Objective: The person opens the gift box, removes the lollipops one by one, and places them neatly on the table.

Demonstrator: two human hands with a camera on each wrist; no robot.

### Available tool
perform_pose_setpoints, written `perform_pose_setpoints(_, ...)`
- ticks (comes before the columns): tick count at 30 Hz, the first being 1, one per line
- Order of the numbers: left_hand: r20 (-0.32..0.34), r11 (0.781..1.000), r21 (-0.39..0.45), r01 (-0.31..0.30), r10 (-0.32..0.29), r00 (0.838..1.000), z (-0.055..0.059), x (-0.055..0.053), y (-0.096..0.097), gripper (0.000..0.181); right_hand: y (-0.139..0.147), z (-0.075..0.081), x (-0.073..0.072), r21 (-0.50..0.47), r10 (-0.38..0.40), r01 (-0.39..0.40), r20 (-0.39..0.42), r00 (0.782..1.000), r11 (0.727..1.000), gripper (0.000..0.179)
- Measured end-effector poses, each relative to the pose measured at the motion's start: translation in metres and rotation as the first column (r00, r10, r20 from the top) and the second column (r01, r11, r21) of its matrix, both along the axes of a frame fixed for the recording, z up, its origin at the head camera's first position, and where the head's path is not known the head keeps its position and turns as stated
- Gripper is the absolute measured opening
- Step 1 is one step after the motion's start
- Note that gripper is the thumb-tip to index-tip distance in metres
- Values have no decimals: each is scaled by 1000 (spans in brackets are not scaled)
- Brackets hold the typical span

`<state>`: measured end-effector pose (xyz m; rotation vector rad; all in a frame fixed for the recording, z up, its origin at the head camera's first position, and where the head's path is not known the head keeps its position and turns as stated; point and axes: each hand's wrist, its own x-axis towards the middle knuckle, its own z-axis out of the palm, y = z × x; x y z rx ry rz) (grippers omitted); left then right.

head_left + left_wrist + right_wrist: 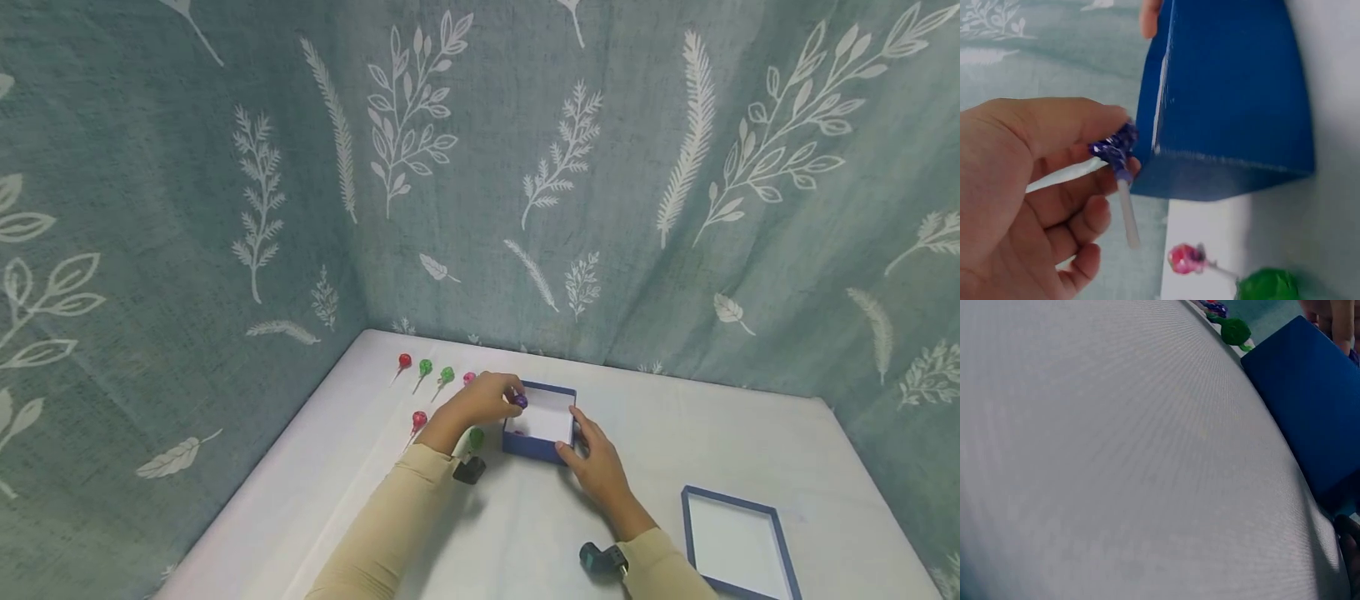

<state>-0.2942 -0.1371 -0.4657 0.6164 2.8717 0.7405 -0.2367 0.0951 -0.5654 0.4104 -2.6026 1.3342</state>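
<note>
A purple-wrapped lollipop point(521, 402) is pinched between the thumb and fingers of my left hand point(480, 400), over the left part of a blue box point(534, 447) with a white inside. In the left wrist view, the lollipop's white stick point(1129, 215) points down beside the box wall. My right hand point(597, 467) holds the box at its right side, thumb at the front corner and fingers along the right rim. A small dark pink thing shows inside near the front left; its kind is unclear.
Left of the box lie red point(405, 361), green point(425, 367) and pink point(469, 377) lollipops, several in a back row. Closer in are a red lollipop point(419, 419) and a green one point(476, 437). A blue-rimmed lid point(738, 542) lies at the front right. Patterned curtain point(480, 275) encloses the table.
</note>
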Motion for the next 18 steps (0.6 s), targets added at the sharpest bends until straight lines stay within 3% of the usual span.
perform_pose_setpoints(6,-55,997,66,-28,32,998,3,5,-18,20,-2,1,1,8,-7,7,23,1000,1000,67)
perform_pose_setpoints(18,-13,985,80,-154,156,988,-5,14,-69,27,-2,2,0,20,-6,5,78,997,1000,69)
